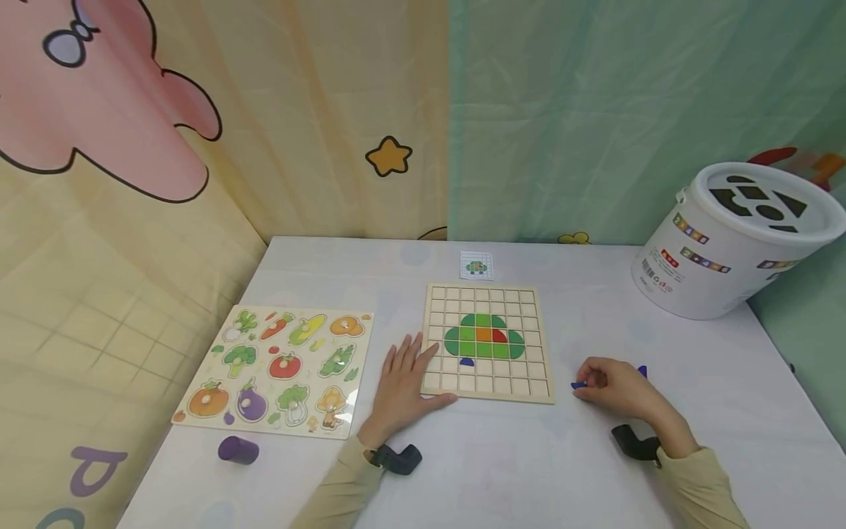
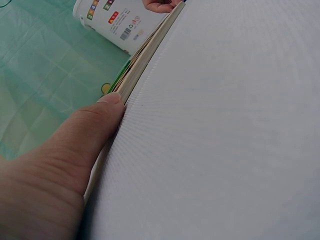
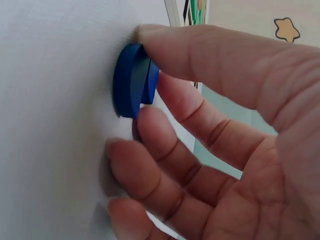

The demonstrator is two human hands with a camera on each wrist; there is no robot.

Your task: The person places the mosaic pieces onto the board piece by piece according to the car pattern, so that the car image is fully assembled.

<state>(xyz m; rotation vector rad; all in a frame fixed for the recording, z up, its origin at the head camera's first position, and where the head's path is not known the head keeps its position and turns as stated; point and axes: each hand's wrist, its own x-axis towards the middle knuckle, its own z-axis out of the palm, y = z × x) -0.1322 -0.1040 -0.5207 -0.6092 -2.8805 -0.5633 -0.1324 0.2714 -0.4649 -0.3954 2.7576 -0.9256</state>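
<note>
A wooden grid board (image 1: 489,376) carries green, orange and red pieces grouped in a car-like shape, with a blue half-round piece (image 1: 466,361) under its left side. My left hand (image 1: 403,382) lies with fingers spread at the board's lower left corner, its thumb (image 2: 102,115) along the front edge. To the right of the board, my right hand (image 1: 611,386) pinches a small blue half-round piece (image 3: 127,82) between thumb and fingers, low over the table. Another blue piece (image 1: 642,371) shows just behind that hand.
A small picture card (image 1: 476,266) lies behind the board. On the left is a vegetable puzzle board (image 1: 274,371) with a purple cylinder (image 1: 239,450) in front. A white bucket (image 1: 720,253) with a shape-cut lid stands back right.
</note>
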